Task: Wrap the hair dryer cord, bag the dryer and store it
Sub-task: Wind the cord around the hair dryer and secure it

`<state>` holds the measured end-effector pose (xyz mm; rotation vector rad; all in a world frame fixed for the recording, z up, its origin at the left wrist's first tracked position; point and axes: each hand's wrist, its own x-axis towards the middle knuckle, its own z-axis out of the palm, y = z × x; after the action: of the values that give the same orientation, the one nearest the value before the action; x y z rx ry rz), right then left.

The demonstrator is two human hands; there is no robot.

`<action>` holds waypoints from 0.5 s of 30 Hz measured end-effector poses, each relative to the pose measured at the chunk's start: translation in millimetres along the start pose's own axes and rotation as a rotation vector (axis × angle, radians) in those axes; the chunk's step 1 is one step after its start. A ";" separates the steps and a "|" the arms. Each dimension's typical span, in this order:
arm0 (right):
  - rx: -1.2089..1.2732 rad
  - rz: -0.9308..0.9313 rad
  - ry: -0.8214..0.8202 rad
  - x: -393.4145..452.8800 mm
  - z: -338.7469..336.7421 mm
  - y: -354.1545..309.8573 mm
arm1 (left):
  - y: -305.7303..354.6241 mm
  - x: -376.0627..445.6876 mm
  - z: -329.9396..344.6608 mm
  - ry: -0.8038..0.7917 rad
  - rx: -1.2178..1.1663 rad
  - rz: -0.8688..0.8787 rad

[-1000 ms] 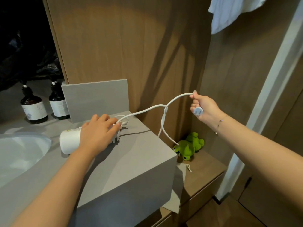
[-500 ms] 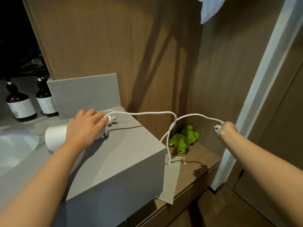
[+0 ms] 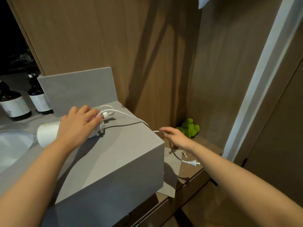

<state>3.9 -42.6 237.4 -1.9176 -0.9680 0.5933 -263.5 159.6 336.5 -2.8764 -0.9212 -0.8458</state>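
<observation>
Lying under the left hand [image 3: 78, 123], the hair dryer [image 3: 47, 134] trails its cord [image 3: 129, 115] toward the right hand [image 3: 177, 136].

Two dark bottles [image 3: 14, 104] with white labels are seen standing side by side at the back left of the grey desk [image 3: 124, 154]. A white sink [image 3: 11, 145] is set into the desk at the left edge. A green soft toy [image 3: 190, 128] is seen on the low wooden shelf [image 3: 211, 149], in the corner by the brown wooden wall [image 3: 98, 38]. A white cloth [image 3: 203, 1] is seen hanging at the top.
</observation>
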 end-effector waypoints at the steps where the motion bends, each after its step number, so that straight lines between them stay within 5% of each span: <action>1: 0.094 -0.030 -0.052 4.8 7.7 -16.7 | -0.6 0.2 0.2 -0.003 0.001 0.000; 4: 0.218 -0.052 -0.201 23.6 21.8 -51.4 | -2.5 -0.1 1.3 0.003 0.005 0.005; 15: -0.053 -0.177 -0.289 29.4 -20.9 -40.9 | -1.3 4.6 2.0 -0.010 0.020 -0.032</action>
<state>19.9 -16.5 282.5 -1.7981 -1.3333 0.7603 -260.2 163.5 336.9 -2.8590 -0.9735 -0.8210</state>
